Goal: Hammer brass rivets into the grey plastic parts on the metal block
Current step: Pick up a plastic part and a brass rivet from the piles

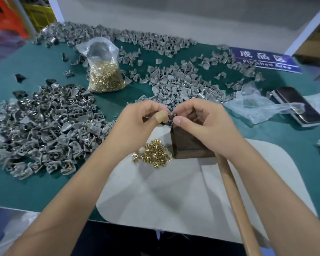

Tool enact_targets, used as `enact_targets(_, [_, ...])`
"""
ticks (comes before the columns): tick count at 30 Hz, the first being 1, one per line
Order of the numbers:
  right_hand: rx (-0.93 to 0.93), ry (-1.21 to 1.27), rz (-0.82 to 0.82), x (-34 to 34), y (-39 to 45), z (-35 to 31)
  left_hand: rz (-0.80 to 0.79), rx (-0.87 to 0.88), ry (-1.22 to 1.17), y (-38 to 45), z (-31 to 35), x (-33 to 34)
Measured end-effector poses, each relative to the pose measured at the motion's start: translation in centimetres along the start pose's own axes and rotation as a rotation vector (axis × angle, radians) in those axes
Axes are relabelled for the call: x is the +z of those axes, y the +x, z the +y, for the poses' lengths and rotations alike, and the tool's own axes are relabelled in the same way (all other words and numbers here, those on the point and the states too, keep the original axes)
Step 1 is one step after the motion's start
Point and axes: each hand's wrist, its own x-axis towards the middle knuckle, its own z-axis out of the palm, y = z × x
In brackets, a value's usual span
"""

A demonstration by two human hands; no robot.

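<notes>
Grey plastic part (171,115), small and curved, pinched by both hands' fingers (177,120).

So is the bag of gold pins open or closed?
Open. The bag of gold pins stands upright with its clear top gaping, no knot or tie showing.

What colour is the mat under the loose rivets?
Light grey mat, seen in the head view.
</notes>
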Motion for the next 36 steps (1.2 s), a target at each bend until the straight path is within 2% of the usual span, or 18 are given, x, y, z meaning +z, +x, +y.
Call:
enact_targets(5, [-0.059,-0.043,0.119,-1.6,1.9,-0.4,-0.111,-0.084,-0.197,3.4,0.8,0.2])
enact_targets(8, [-0.071,-0.037,0.197,-1.7,2.8,-0.5,-0.213,-0.121,-0.212,5.0,0.8,0.0])
enact_targets(12, [-0.076,-0.108,0.217,-2.1,3.2,0.1,-0.242,-0.121,-0.318,6.1,0.4,0.6])
enact_targets(17, [-0.123,-0.214,0.253,-2.2,2.8,0.8,-0.247,-0.081,-0.338,6.5,0.0,1.4])
enact_targets(19, [-0.115,-0.313,0.253,-2.2,2.3,1.2,-0.143,0.004,-0.237,5.9,-0.5,1.3])
enact_targets(22, [-0.074,-0.501,0.217,-2.1,1.5,1.8,0.036,0.179,0.301,5.0,-2.1,0.2])
enact_targets(24, [-0.061,-0.532,0.205,-1.8,1.3,2.0,0.047,0.187,0.566,5.0,-3.0,-0.5])
enact_targets(32, [-0.046,-0.524,0.257,-1.6,1.3,2.2,0.040,0.162,0.684,5.1,-3.8,-0.1])
enact_targets(36, [-0.007,-0.445,0.286,-1.5,1.4,2.8,0.018,0.137,0.700,4.9,-3.9,0.6])
